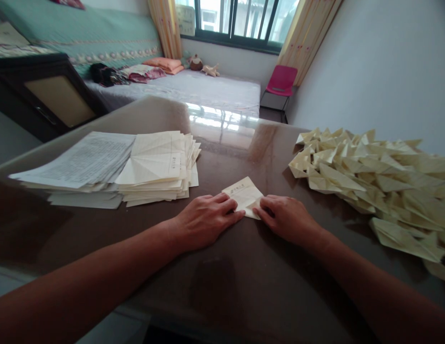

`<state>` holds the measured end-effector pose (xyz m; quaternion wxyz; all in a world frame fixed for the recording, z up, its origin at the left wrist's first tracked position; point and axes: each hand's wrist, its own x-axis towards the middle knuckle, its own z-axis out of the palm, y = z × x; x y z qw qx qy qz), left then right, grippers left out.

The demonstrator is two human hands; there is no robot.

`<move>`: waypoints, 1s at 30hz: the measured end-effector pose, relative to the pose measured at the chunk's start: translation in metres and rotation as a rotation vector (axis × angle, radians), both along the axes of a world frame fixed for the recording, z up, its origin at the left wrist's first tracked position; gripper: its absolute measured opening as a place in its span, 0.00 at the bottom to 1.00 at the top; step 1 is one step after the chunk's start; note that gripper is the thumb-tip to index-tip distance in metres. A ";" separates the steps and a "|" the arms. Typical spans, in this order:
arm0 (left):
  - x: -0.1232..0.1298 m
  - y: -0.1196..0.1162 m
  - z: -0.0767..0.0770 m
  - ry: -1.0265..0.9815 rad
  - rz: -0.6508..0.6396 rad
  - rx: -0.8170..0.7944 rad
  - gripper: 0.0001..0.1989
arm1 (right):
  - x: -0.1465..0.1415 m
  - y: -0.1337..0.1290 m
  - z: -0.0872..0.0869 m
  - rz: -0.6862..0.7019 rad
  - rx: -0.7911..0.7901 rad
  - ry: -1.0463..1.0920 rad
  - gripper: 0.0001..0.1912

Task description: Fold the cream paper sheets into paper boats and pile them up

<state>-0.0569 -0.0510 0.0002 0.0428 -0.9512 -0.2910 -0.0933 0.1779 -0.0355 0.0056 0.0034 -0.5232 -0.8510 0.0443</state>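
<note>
A small folded cream paper [246, 195] with a printed mark lies on the brown glossy table [222, 286], between my two hands. My left hand [210, 217] grips its left edge, fingers curled and thumb stretched along the lower edge. On the right side, my right hand [287, 215] pinches the lower right corner between thumb and curled fingers. To the left lie a stack of creased cream sheets [154, 160] and, beside it, a stack of white sheets with writing [88, 160]. A large heap of folded cream paper pieces [365, 177] covers the right side.
Beyond the table is a bed [215, 88] with orange pillows [163, 64], clothes and soft toys. A pink chair [281, 80] stands by the right wall. A dark cabinet [50, 93] is at the left.
</note>
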 end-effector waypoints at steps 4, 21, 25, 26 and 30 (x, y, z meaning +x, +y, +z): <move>0.000 0.000 0.000 0.012 0.010 -0.001 0.16 | -0.001 -0.001 0.001 0.004 0.013 -0.020 0.17; 0.006 -0.001 -0.003 -0.005 -0.033 0.058 0.13 | -0.011 -0.024 0.019 0.290 0.204 -0.183 0.11; 0.007 -0.001 -0.004 0.004 -0.019 0.072 0.15 | -0.013 -0.044 0.024 0.300 0.184 -0.289 0.14; 0.007 -0.001 -0.005 0.004 -0.018 0.076 0.15 | -0.013 -0.048 0.025 0.284 0.175 -0.303 0.14; 0.007 -0.001 -0.005 -0.001 -0.022 0.070 0.16 | -0.012 -0.058 0.032 0.199 0.103 -0.348 0.13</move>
